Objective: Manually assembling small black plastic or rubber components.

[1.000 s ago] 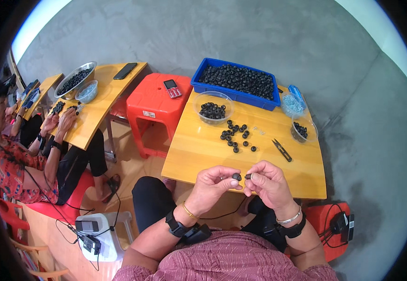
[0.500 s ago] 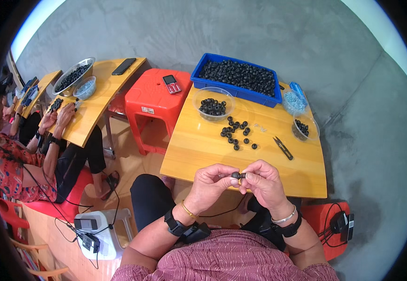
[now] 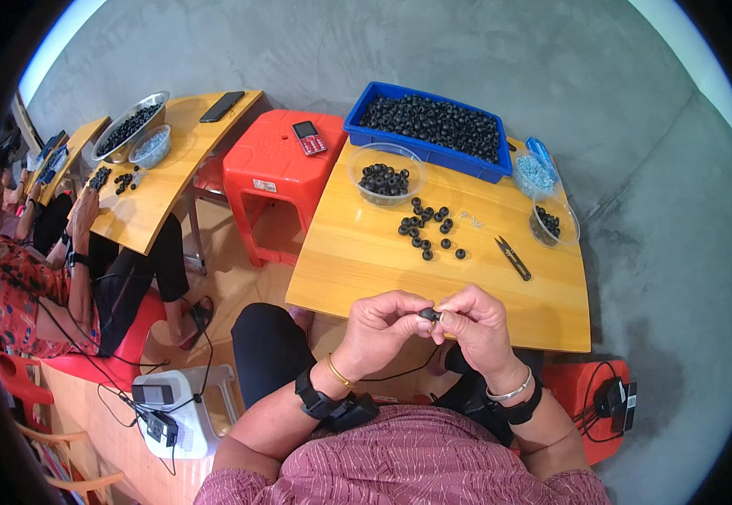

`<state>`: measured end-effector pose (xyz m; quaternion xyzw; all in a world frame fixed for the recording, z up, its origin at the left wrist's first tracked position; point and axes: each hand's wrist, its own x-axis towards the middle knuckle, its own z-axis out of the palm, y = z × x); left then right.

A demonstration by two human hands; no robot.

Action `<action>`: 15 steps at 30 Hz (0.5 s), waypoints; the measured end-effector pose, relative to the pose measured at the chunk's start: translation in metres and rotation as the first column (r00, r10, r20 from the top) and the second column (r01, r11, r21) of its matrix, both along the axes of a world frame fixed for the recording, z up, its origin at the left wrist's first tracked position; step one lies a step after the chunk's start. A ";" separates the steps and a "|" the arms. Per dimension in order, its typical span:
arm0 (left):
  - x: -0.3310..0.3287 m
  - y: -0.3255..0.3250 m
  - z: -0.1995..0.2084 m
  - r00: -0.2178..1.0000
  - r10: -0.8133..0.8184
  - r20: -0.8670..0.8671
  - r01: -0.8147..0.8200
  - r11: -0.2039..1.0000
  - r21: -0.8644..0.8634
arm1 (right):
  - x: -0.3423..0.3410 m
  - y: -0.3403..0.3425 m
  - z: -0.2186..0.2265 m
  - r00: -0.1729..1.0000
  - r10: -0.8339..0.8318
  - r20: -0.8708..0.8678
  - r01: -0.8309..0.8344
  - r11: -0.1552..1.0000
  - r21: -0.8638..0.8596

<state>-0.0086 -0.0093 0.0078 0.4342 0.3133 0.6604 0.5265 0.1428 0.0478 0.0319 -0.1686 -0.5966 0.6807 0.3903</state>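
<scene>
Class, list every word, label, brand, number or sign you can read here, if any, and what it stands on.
Nothing is clear enough to quote.
White label on the red stool beside the table: too small to read.
Key markings on the keypad phone: too small to read.
Pale label on the black device, lower right: too blurred.

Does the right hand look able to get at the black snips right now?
Probably yes: the black snips lie on the table just beyond the right hand, with nothing seen between, though its fingers are pinched at a small black piece.
</scene>
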 end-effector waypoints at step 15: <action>0.002 -0.006 0.001 0.992 -0.106 0.068 0.111 0.990 -0.083 | 0.001 -0.005 -0.010 0.999 -0.043 -0.011 0.044 0.976 0.215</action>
